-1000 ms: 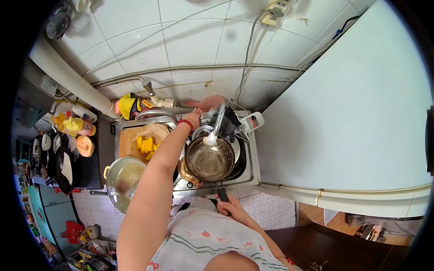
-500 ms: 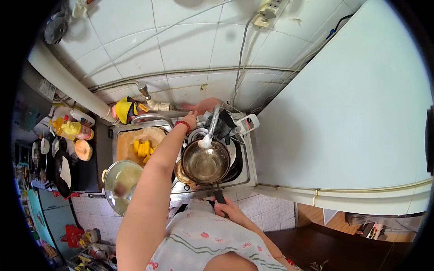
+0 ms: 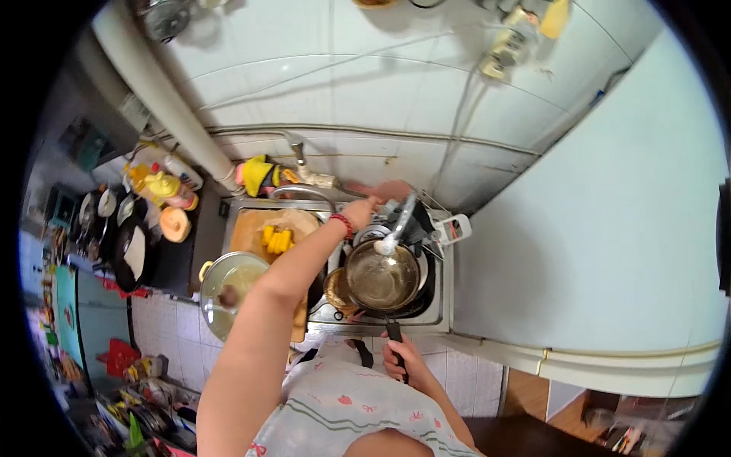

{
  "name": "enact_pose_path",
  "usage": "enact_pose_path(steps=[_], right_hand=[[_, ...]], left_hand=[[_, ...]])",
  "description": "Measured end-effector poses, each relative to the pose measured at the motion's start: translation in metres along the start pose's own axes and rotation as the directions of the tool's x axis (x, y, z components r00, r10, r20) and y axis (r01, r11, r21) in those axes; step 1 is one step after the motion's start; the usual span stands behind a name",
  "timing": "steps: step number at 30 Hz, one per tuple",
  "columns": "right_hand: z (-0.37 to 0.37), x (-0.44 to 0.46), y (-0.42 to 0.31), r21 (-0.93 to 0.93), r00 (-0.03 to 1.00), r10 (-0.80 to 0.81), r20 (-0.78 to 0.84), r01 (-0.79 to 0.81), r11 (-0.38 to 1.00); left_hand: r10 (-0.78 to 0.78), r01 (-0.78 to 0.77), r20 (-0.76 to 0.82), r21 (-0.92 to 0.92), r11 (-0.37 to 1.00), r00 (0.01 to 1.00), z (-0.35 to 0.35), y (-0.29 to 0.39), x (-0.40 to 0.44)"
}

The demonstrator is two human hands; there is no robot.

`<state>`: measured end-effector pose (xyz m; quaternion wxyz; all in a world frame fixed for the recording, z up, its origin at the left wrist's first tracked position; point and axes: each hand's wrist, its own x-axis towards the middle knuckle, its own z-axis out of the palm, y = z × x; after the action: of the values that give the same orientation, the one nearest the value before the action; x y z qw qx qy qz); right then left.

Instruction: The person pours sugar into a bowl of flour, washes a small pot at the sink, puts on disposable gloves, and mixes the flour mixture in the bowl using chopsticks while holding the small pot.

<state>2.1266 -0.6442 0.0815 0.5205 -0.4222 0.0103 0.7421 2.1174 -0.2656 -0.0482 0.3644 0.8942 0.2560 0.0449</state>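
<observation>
With the saucepan (image 3: pixel 382 280) as the hub of the dial and 12 toward the tiled wall (image 3: pixel 358 95), the right hand (image 3: pixel 405 358) lay at 6 o'clock, its fingers clamped around the pan's black handle (image 3: pixel 394 335). The pan sat level over the right-hand part of the sink (image 3: pixel 448 301), its brownish metal inside facing up. The curved metal spout (image 3: pixel 404 218) came down from between 12 and 1, and its white nozzle (image 3: pixel 387 246) hung over the far rim.

The left arm crossed from 7 o'clock, so that the left hand (image 3: pixel 362 210) was between 11 and 12, beyond the pan and near the spout; I could not tell whether its fingers were gripping anything. A red beaded bracelet (image 3: pixel 343 223) circled that wrist. A white bowl (image 3: pixel 368 234) showed just beside the pan at 11, and a dark glove or cloth (image 3: pixel 418 226) at 1. A white plastic handle (image 3: pixel 465 227) stood near 2.

At 9 was a broad pot (image 3: pixel 207 293) of cloudy liquid, a brown lump in it, partly hidden by the forearm. Yellow chunks (image 3: pixel 276 240) lay between 9 and 10 on a tan surface (image 3: pixel 245 232). The white refrigerator (image 3: pixel 586 228) filled the 2-to-4 side.
</observation>
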Motion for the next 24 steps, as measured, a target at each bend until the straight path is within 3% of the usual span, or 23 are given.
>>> enact_pose_path(steps=[2, 4, 6, 11, 14, 16, 18, 20, 22, 24], right_hand=[[-0.003, 0.0, 0.005, -0.024, 1.0, 0.005, 0.006, -0.005, 1.0], [-0.006, -0.002, 0.008, -0.04, 1.0, 0.004, 0.031, -0.003, 0.999], [-0.011, -0.003, 0.01, -0.083, 0.999, -0.003, 0.047, 0.007, 0.997], [-0.013, -0.017, 0.032, -0.072, 0.996, -0.006, 0.084, 0.012, 0.997], [-0.004, -0.028, 0.059, -0.111, 0.99, -0.065, 0.123, 0.079, 0.991], [0.002, -0.034, 0.083, -0.157, 0.989, -0.111, 0.099, 0.125, 0.98], [0.006, -0.038, 0.114, -0.224, 0.977, -0.186, 0.105, 0.205, 0.953], [0.03, -0.039, 0.134, -0.285, 0.969, -0.225, 0.101, 0.245, 0.927], [0.078, -0.053, 0.149, -0.34, 0.971, -0.223, 0.088, 0.239, 0.91], [0.119, -0.054, 0.162, -0.378, 0.966, -0.217, 0.144, 0.256, 0.89]], left_hand=[[-0.174, 0.131, 0.186, 0.221, 0.967, 0.967, -0.02, 0.041, -0.018], [0.105, -0.112, 0.039, 0.287, 0.951, 0.994, -0.006, 0.034, -0.036], [0.025, -0.062, 0.157, 0.24, 0.969, 0.987, -0.027, 0.061, -0.063], [0.208, -0.191, -0.044, 0.248, 0.95, 0.977, -0.05, 0.076, -0.154], [0.266, -0.287, -0.313, -0.022, 0.958, 0.912, -0.09, 0.093, -0.232], [0.167, -0.24, -0.432, -0.12, 0.963, 0.886, -0.104, 0.082, -0.287], [0.141, -0.254, -0.635, -0.09, 0.963, 0.759, -0.119, 0.077, -0.355], [0.026, -0.141, -0.724, -0.099, 0.985, 0.69, -0.123, 0.061, -0.417], [-0.114, -0.128, -0.763, -0.25, 0.96, 0.636, -0.115, 0.031, -0.474], [-0.131, -0.108, -0.771, -0.251, 0.962, 0.623, -0.112, 0.013, -0.529]])
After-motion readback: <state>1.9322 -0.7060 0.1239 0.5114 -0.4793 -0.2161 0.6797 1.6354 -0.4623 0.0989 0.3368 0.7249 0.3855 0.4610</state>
